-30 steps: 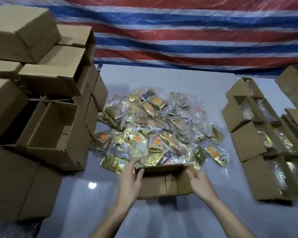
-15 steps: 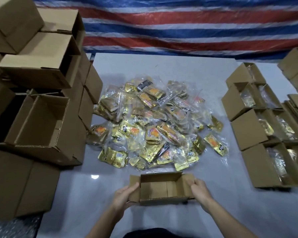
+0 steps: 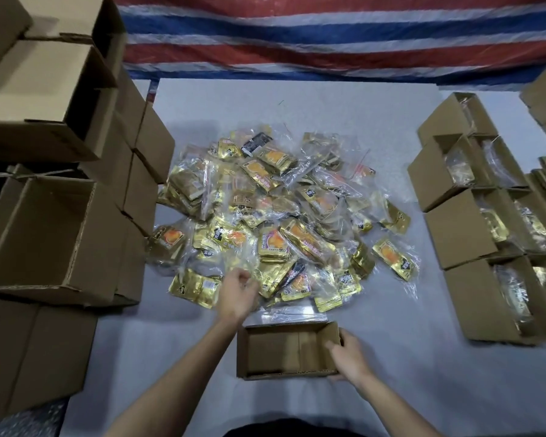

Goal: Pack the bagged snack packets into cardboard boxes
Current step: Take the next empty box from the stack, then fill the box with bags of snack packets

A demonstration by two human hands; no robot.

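Note:
A small open cardboard box (image 3: 275,351) with nothing in it stands on the grey table in front of me. My right hand (image 3: 349,357) grips its right wall, thumb inside and fingers outside. Just beyond the box lies a wide pile of bagged snack packets (image 3: 281,216), gold and orange packets in clear plastic bags. My left hand (image 3: 238,294) is at the pile's near edge with bent fingers over the bags. It is blurred, and a grip on a bag cannot be made out.
Empty cardboard boxes (image 3: 44,241) are stacked high along the left side. Open boxes holding bagged packets (image 3: 464,228) stand in rows on the right. A red, white and blue tarp (image 3: 328,36) hangs behind the table (image 3: 407,357).
The box has come nearer to me, clear of the pile. My left hand let go of its left wall and reached forward to the bags. My right hand stays on the box.

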